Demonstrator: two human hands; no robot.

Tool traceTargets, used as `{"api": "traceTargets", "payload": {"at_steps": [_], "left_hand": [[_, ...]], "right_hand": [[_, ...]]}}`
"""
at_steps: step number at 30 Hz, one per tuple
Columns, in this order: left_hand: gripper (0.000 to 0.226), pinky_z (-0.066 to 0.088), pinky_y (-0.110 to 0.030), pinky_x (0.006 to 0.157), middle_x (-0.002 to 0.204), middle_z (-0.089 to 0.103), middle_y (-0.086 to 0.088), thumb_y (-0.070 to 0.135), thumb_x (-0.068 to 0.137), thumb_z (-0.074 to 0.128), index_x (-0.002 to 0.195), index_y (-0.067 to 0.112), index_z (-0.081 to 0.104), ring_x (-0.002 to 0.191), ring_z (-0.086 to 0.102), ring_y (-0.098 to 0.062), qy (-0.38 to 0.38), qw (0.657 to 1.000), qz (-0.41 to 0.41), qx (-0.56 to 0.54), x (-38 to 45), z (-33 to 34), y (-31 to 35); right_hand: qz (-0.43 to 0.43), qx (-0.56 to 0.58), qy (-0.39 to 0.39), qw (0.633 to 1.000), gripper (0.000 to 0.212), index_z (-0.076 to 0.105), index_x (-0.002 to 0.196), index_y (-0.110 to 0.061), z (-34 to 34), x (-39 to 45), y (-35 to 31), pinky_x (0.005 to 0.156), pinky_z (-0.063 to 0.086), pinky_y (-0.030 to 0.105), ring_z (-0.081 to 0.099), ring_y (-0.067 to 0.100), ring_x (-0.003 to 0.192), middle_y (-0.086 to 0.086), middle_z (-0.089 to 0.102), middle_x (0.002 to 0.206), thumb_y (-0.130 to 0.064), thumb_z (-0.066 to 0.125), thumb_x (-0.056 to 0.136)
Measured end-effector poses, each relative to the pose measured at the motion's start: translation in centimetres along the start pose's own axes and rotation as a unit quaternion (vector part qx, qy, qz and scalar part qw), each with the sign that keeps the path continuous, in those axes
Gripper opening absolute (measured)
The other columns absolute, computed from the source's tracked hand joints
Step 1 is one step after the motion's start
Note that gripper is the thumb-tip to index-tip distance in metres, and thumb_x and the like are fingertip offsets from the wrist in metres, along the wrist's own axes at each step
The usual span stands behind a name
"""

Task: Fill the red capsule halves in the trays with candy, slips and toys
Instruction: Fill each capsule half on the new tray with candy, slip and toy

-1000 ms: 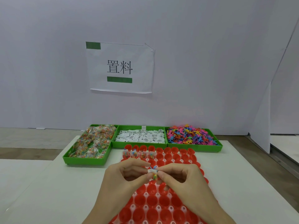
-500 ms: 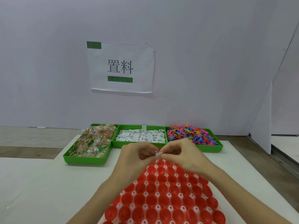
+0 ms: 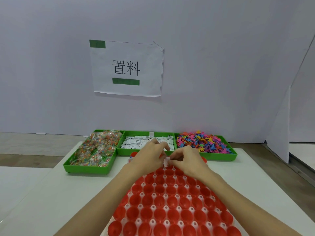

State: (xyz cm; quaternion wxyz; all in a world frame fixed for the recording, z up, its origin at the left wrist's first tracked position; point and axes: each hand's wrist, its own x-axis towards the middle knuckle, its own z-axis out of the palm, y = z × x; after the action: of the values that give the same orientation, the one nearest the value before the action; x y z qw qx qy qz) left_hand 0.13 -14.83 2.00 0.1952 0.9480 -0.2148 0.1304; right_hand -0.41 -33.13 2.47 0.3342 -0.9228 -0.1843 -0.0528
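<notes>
- Over the far rows of the tray of red capsule halves, both hands meet. The left hand and the right hand have their fingers curled in and pinched together on a small white slip.
- I cannot tell if anything else is tucked inside the hands.
- The slip looks very light and thin, like paper. I think it will bend and fold with no push at all, and a puff of air could move it. It is best held by its edge with just the fingertips, the way it is held now.
- Each red half is an open cup that looks hard and smooth. The cups sit close together in rows, so the slip has to be dropped right over one cup or it may land in the next one.
- Near the left hand, at the far left of the tray, some cups seem to have things in them already. The rows close to the person look empty, so there is a lot left to do.
- Along the far edge of the bench sit three green bins: candy packs on the left, more white slips in the middle, and little bright toys on the right.
- The candy packs look shiny and may slip. The toys look tangled, so I would pull one out by a leg.
</notes>
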Motion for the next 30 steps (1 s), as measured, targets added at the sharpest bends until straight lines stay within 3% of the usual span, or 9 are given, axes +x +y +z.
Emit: {"api": "traceTargets", "payload": {"at_steps": [6,10,14,18,22,27,30], "left_hand": [[0.014,0.04,-0.027,0.088,0.094,0.077,0.009,0.025,0.096,0.066,0.109,0.021,0.067,0.108,0.05,-0.012,0.006,1.0,0.026,0.007,-0.4,-0.5,0.0],[0.012,0.042,-0.027,0.086,0.091,0.075,0.011,0.031,0.092,0.072,0.103,0.024,0.073,0.1,0.051,-0.01,0.017,0.999,0.032,0.006,-0.5,-0.7,0.2],[0.011,0.041,-0.029,0.092,0.091,0.075,0.012,0.033,0.091,0.072,0.1,0.028,0.074,0.095,0.052,-0.01,0.031,0.998,0.034,0.037,-0.3,-0.6,0.7],[0.012,0.036,-0.03,0.099,0.092,0.074,0.012,0.034,0.089,0.071,0.101,0.031,0.074,0.1,0.057,-0.012,0.03,0.995,0.039,0.091,0.1,-0.7,1.3],[0.016,0.033,-0.028,0.098,0.096,0.073,0.012,0.029,0.088,0.066,0.103,0.03,0.073,0.104,0.056,-0.013,0.019,0.987,0.055,0.15,0.4,-0.8,1.9],[0.014,0.031,-0.027,0.097,0.1,0.072,0.011,0.028,0.091,0.062,0.102,0.029,0.071,0.103,0.057,-0.014,0.004,0.978,0.072,0.194,0.5,-0.9,2.4],[0.014,0.031,-0.028,0.1,0.1,0.074,0.012,0.027,0.091,0.063,0.102,0.029,0.072,0.102,0.058,-0.014,-0.013,0.981,0.066,0.179,0.6,-1.1,2.4]], "right_hand": [[-0.016,-0.055,0.014,0.998,0.008,0.079,0.098,-0.018,0.4,-0.2,-0.3,0.069,0.048,0.007,0.065,0.0,0.076,-0.006,0.075,0.086,-0.019,0.076,0.091],[-0.005,-0.034,0.014,0.999,0.008,0.081,0.093,-0.02,0.0,-0.4,-0.3,0.065,0.046,0.005,0.065,-0.001,0.074,-0.01,0.074,0.082,-0.024,0.081,0.086],[0.004,-0.031,0.008,0.999,0.011,0.082,0.091,-0.02,-0.2,-0.3,-0.3,0.066,0.047,0.006,0.065,-0.001,0.073,-0.008,0.076,0.082,-0.028,0.085,0.082],[0.024,-0.046,0.011,0.999,0.02,0.079,0.09,-0.016,-0.2,-0.1,-0.7,0.076,0.054,0.017,0.068,0.006,0.077,-0.004,0.075,0.083,-0.027,0.088,0.077],[0.029,-0.061,0.01,0.998,0.016,0.082,0.086,-0.016,-0.2,0.4,-1.1,0.074,0.046,0.019,0.065,0.011,0.076,0.0,0.077,0.084,-0.026,0.089,0.075],[0.032,-0.082,0.012,0.996,0.015,0.082,0.086,-0.016,0.4,0.5,-1.3,0.081,0.056,0.03,0.071,0.017,0.082,0.003,0.077,0.082,-0.026,0.088,0.077],[0.031,-0.096,-0.001,0.995,0.016,0.082,0.088,-0.016,0.4,0.5,-1.3,0.075,0.053,0.027,0.067,0.015,0.077,0.001,0.075,0.08,-0.027,0.087,0.078]]}}
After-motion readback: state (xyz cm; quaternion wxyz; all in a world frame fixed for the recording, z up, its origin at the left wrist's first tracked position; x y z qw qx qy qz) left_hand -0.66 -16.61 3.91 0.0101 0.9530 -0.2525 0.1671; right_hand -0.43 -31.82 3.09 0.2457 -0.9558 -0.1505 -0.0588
